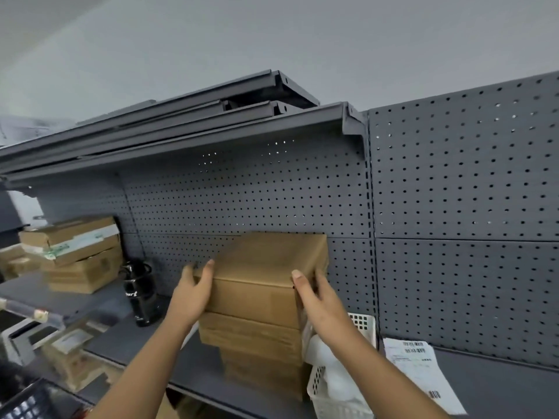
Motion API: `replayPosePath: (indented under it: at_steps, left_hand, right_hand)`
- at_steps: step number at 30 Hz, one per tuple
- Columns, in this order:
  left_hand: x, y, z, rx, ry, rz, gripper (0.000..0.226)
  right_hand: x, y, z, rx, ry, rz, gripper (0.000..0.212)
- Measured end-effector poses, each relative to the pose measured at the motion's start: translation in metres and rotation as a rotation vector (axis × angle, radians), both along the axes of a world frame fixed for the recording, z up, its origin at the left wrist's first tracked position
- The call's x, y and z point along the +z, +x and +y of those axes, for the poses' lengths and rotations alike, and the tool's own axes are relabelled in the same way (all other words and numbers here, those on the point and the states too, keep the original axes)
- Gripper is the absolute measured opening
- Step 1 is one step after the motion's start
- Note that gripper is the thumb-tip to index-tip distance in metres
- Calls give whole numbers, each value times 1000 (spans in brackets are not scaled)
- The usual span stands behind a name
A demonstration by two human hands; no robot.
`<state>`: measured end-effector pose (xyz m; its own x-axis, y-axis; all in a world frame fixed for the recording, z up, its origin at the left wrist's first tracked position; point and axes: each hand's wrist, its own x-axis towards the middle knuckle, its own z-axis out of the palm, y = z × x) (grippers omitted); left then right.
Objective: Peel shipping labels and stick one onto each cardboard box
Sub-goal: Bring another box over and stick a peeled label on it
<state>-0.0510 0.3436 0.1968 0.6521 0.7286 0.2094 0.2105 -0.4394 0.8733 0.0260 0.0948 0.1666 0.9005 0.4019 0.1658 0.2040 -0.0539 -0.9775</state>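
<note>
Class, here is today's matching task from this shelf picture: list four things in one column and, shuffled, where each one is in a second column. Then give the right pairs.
Column one
1. top cardboard box
2. black bottle
3. white basket
4. label sheet

Column two
A. lying flat on the shelf, far right
B. held between the left hand and the right hand
C. standing upright, left of the stack
D. low down, just right of the stack

Pairs: 1-B, 2-C, 3-D, 4-A
</note>
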Motion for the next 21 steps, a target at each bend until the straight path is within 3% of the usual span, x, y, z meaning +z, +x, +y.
replayPosePath:
  at_steps: [4, 7, 14, 18, 21]
  left_hand:
    - [-3, 8, 4, -16, -75, -108, 73]
    - [-3, 8, 5, 3, -93, -118, 76]
    - [-1, 8, -27, 5, -70, -176, 53]
    - [1, 1, -65, -1, -31, -183, 54]
    - [2, -2, -99, -25, 18, -178, 57]
  right_hand:
    - [4, 1, 6, -4, 82, 74, 93]
    - [7, 3, 8, 3, 71, 87, 100]
    - [26, 0, -21, -47, 84, 43, 103]
    - [31, 0, -58, -108, 79, -17, 71]
    - [30, 1, -91, -161, 53, -70, 60]
